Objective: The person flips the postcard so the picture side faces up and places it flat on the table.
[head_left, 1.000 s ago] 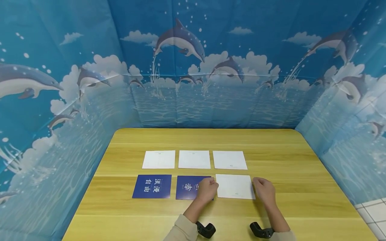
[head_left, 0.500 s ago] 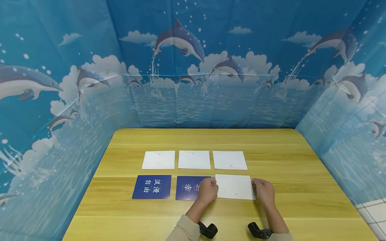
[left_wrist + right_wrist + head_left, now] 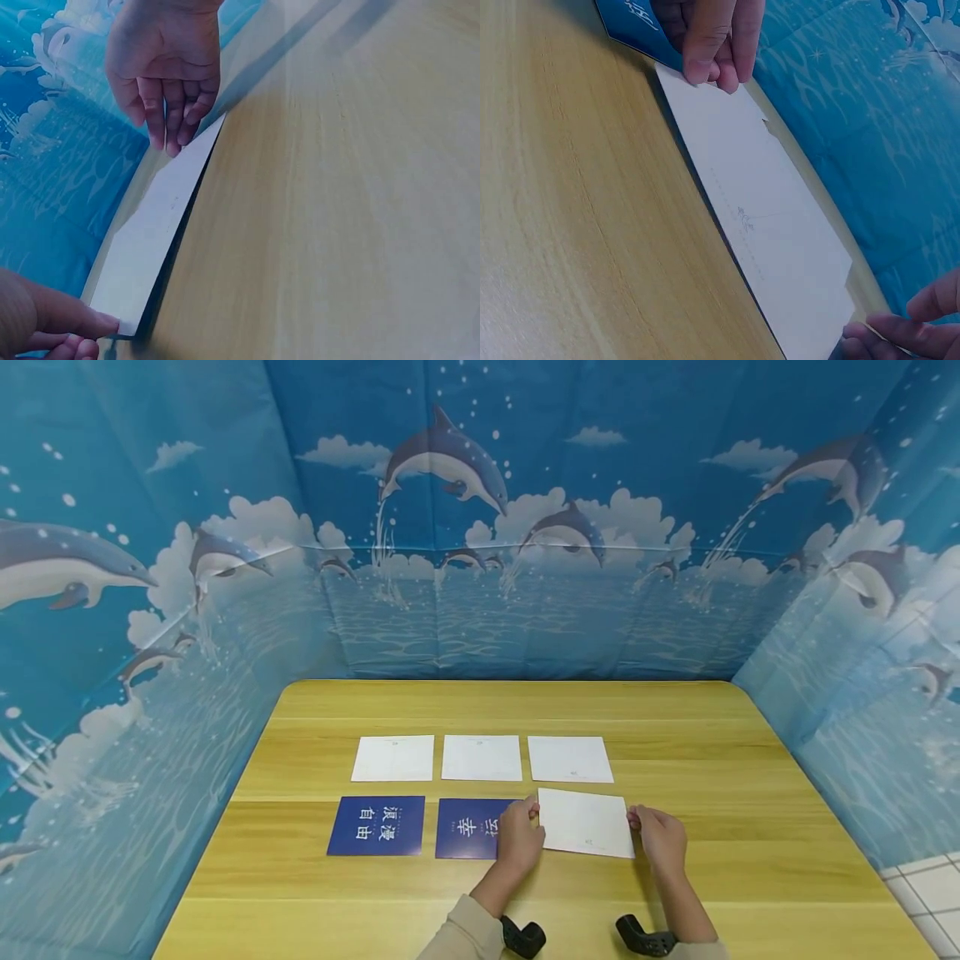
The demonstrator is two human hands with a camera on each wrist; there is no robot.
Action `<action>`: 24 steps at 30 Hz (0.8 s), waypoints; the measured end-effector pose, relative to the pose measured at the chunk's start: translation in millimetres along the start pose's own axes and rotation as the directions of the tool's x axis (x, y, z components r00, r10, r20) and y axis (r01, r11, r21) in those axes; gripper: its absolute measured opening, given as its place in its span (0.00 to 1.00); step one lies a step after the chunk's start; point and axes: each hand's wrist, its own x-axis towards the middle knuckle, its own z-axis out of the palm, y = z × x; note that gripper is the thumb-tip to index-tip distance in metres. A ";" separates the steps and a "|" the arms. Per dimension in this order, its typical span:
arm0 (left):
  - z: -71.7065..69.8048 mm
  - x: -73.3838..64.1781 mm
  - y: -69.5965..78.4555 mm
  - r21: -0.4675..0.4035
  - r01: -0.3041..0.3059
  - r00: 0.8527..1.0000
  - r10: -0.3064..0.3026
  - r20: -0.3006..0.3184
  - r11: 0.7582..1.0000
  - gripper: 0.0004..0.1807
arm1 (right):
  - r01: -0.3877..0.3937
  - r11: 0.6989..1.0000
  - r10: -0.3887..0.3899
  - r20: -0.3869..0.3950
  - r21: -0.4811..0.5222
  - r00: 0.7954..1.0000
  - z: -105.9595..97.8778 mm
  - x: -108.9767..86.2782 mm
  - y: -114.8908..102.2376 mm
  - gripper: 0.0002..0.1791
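Observation:
In the head view a white card (image 3: 586, 823) is held between the two hands, its far left corner a little raised. The left hand (image 3: 521, 838) pinches its left edge, with thumb and fingers on the card's corner in the left wrist view. The right hand (image 3: 661, 841) pinches the opposite edge; its fingertips (image 3: 855, 339) show at the card's end in the right wrist view. A narrow dark shadow runs under the card's near edge. A blue card (image 3: 467, 828) with white characters lies left of it, partly covered by the left hand.
Another blue card (image 3: 377, 825) lies further left. Behind is a row of white cards: left (image 3: 393, 758), middle (image 3: 482, 757) and right (image 3: 571, 759). All lie on a yellow wooden table (image 3: 720, 752), backed by a blue dolphin-print sheet (image 3: 480, 618).
The white card's left side has risen slightly off the table. The right hand's fingers have come onto its right edge, and the left hand has shifted a little.

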 end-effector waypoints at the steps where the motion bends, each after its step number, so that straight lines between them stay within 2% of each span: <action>1: 0.7 0.1 0.0 -0.002 0.001 1.000 -0.001 -0.010 1.000 0.17 | 0.003 1.000 -0.003 -0.002 -0.003 1.000 0.2 -0.8 -0.6 0.19; 5: 2.7 1.2 0.2 -0.066 0.020 0.999 -0.023 -0.044 0.998 0.24 | 0.009 1.000 -0.009 -0.018 -0.019 1.000 0.4 -4.0 -1.4 0.18; 10: 0.7 5.0 3.3 -0.186 0.022 0.995 -0.039 -0.092 0.982 0.25 | 0.014 0.995 -0.019 -0.055 -0.094 0.998 1.3 -4.5 -0.8 0.15; 13: -1.0 6.5 4.5 -0.233 0.037 0.994 -0.060 -0.093 0.972 0.24 | 0.005 0.995 -0.011 -0.059 -0.096 0.998 2.8 -4.5 -1.6 0.16; 17: -2.0 7.3 5.0 -0.257 0.052 0.994 -0.074 -0.079 0.965 0.24 | 0.003 0.997 -0.007 -0.056 -0.073 0.998 4.5 -3.8 -2.7 0.19; 24: -2.2 8.2 5.0 -0.228 0.055 0.996 -0.069 -0.053 0.972 0.22 | 0.048 0.999 -0.048 0.003 -0.026 0.999 4.2 -2.9 -7.6 0.28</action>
